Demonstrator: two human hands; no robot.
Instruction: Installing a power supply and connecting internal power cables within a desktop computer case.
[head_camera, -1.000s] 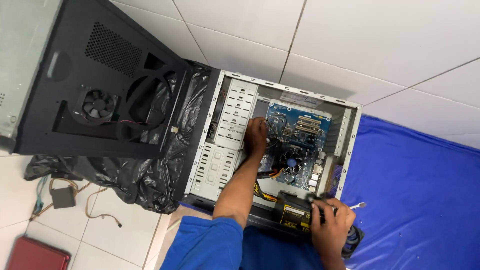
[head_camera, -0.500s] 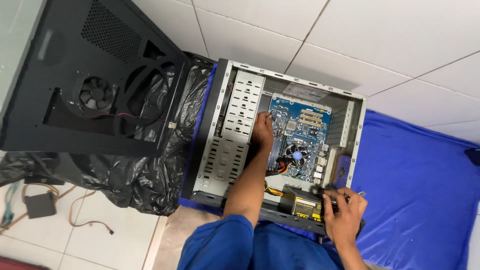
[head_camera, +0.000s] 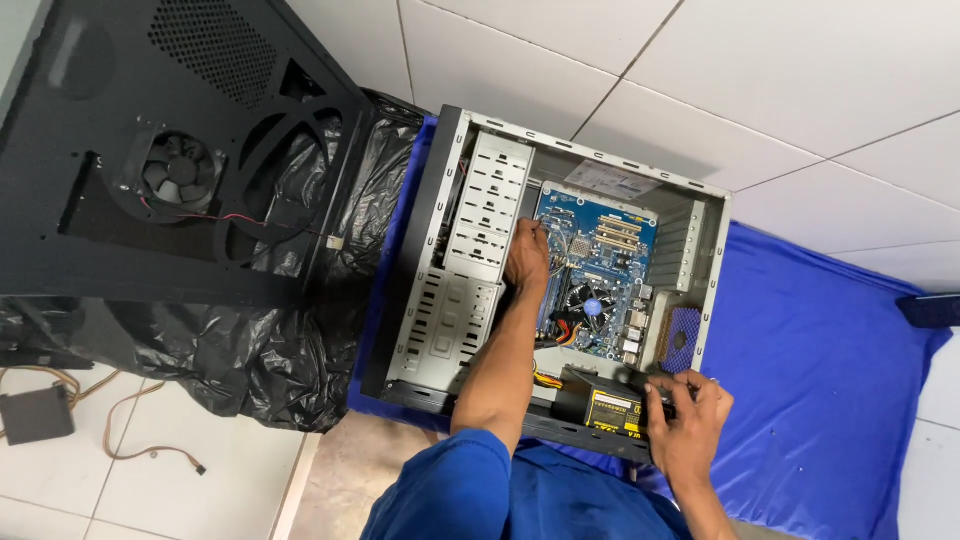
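Observation:
An open grey computer case (head_camera: 480, 250) lies on its side on a blue cloth. Inside it sits a blue motherboard (head_camera: 610, 265) with a round black cooler fan (head_camera: 590, 300). My left hand (head_camera: 527, 262) reaches into the case and rests at the motherboard's left edge, beside the metal drive cage; what its fingers touch is hidden. My right hand (head_camera: 685, 420) grips the near end of the black power supply (head_camera: 600, 405) with a yellow label, at the case's near right corner. Orange and yellow cables (head_camera: 560, 335) run between the board and the power supply.
The case's black side panel (head_camera: 170, 150) with a small fan (head_camera: 178, 172) lies to the left on a black plastic bag (head_camera: 270, 340). A small dark box with brown wires (head_camera: 40, 415) lies on the tiles at lower left. The blue cloth (head_camera: 820, 380) spreads to the right.
The view has shifted, so the case sits lower and closer in frame. My left hand stays at the motherboard's left edge. My right hand stays on the power supply.

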